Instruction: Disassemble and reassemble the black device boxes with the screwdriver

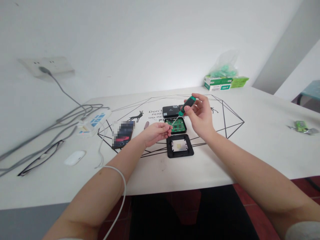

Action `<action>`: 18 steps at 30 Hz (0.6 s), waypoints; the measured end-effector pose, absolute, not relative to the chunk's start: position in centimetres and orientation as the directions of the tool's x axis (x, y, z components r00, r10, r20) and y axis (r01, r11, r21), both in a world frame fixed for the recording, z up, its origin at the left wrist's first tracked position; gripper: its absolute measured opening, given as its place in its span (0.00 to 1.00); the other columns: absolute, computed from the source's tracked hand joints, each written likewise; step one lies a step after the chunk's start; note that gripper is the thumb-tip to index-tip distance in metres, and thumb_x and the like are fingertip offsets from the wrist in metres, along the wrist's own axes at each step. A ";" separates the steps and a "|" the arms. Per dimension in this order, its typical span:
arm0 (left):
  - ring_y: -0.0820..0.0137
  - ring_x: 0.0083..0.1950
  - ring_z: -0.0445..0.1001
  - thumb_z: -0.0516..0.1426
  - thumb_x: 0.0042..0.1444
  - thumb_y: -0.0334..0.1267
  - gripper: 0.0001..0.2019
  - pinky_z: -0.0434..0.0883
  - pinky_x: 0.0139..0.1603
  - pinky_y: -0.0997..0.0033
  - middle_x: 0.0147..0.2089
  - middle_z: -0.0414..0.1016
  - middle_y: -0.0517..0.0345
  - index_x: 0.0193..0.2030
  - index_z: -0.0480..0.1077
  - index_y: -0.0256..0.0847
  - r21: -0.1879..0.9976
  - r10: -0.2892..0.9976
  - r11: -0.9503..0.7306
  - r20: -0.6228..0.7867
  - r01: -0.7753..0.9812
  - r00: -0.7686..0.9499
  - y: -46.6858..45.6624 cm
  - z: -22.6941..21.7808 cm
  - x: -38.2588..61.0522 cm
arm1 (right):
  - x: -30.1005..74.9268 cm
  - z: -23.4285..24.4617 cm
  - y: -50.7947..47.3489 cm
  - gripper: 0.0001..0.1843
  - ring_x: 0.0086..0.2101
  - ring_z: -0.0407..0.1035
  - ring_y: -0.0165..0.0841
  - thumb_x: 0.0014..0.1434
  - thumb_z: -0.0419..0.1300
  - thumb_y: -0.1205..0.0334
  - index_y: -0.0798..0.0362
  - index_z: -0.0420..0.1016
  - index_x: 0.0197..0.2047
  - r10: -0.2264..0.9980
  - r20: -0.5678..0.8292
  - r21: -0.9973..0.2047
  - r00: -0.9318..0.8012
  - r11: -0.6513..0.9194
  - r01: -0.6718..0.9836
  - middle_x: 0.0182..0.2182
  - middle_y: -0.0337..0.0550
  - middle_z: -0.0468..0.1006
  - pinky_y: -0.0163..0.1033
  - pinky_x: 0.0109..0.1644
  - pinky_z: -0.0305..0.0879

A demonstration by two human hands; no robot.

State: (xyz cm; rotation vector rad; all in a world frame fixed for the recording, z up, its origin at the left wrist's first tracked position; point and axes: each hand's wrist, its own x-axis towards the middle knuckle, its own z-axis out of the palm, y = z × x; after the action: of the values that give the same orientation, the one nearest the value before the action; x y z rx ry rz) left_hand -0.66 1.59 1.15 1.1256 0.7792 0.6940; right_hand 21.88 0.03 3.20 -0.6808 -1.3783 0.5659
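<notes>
In my right hand [201,115] is a screwdriver [188,104] with a green and black handle, held tilted so its shaft slants down to the left. Its tip ends at the fingertips of my left hand [158,132], which are pinched together; whatever they hold is too small to make out. Just beyond the left fingers lies a green circuit board [178,125] in an open black case. Nearer to me rests a square black cover [180,154] with a silver metal plate [183,145] inside. Behind the board is a closed black box [171,111], and another dark piece is partly hidden by my right hand.
Left of my hands lie a phone [127,133], a white earphone case [75,157], glasses [41,156] and a power strip [93,121] with grey cables. A white cable crosses my left forearm. Green boxes [218,81] stand by the wall; a small green item [301,126] lies far right.
</notes>
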 end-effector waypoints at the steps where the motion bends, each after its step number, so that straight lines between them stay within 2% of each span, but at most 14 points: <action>1: 0.74 0.36 0.74 0.76 0.52 0.43 0.17 0.71 0.43 0.73 0.35 0.77 0.55 0.37 0.79 0.34 0.954 0.811 0.286 -0.188 -0.095 0.554 1.6 1.2 -0.7 | 21.9 3.2 0.0 0.29 0.40 0.76 0.37 0.64 0.67 0.40 0.34 0.62 0.63 0.717 0.688 -0.724 0.116 0.690 0.030 0.51 0.44 0.75 0.49 0.42 0.82; 11: 0.74 0.36 0.73 0.75 0.54 0.42 0.15 0.70 0.43 0.73 0.34 0.76 0.56 0.37 0.78 0.33 0.954 0.812 0.283 -0.181 -0.104 0.555 1.5 1.2 -0.6 | 21.9 3.1 0.0 0.30 0.42 0.76 0.39 0.64 0.66 0.39 0.34 0.62 0.64 0.700 0.704 -0.708 0.121 0.705 0.042 0.51 0.45 0.75 0.51 0.42 0.82; 18: 0.74 0.36 0.73 0.76 0.51 0.43 0.17 0.70 0.42 0.73 0.34 0.76 0.56 0.37 0.79 0.33 0.954 0.807 0.283 -0.181 -0.099 0.562 1.3 1.2 -0.5 | 21.9 3.3 -0.2 0.28 0.44 0.77 0.41 0.66 0.65 0.40 0.34 0.62 0.64 0.686 0.722 -0.692 0.095 0.720 0.057 0.50 0.45 0.76 0.52 0.43 0.82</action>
State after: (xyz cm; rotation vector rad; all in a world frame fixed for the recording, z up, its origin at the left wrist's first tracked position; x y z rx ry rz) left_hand -0.51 1.35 1.22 1.1258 0.7669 0.6937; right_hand 21.93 -0.17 3.30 -0.6607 -1.4183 0.5194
